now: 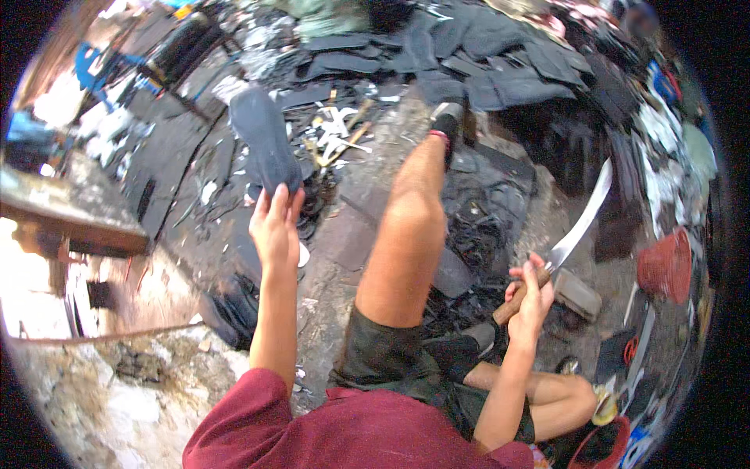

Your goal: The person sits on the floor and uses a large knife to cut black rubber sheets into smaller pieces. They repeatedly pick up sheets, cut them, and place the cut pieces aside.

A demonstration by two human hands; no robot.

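My left hand [275, 230] grips the near end of a dark grey shoe sole [262, 129], with the fingers laid over its edge; the thumb is hidden. The sole stretches away from me, above the littered ground. On the other side, my right hand [531, 301] is closed round the wooden handle of a knife [582, 223]. Its long, curved, shiny blade points up and to the right, well apart from the sole. My bare leg [406, 242] is stretched out between the two hands.
Dark sheets [508, 70] are heaped at the far side. Black cut scraps [476, 223] lie right of my leg, white scraps [336, 129] left of it. A pale block [576, 295] sits beside my right hand, with a red bucket [664, 266] farther right. Wooden beam [70, 223] at left.
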